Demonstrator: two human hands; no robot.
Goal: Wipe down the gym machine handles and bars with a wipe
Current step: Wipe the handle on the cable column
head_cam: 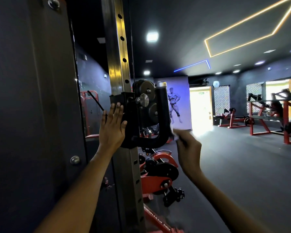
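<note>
The right hand (188, 145) has its grip pinched around a small white crumpled wipe (175, 134), and the wipe touches the outer side of the black U-shaped handle of the pulley carriage (160, 121), just in front of the fingertips. The picture is blurred there, so I cannot tell how many fingers hold it. The left hand (112, 126) has its grip spread flat, fingers straight, and it presses on the carriage where this sits on the tall steel upright with round holes (120, 64).

The wipe looks thin, soft and very light; I think it will fold and bunch easily, so it is better held with a wide part over the fingertips, not only by one corner. The handle looks stiff and smooth, maybe a little slippery when it is wet. To wrap the wipe around the tube and slide it along the curve, from beside the grip up to the silver cap (160, 84), seems the best way. The carriage may swivel, so the flat left hand, opposite the pinching grip, probably steadies it. Below the grip are red-and-black weight machine parts (160, 175).
</note>
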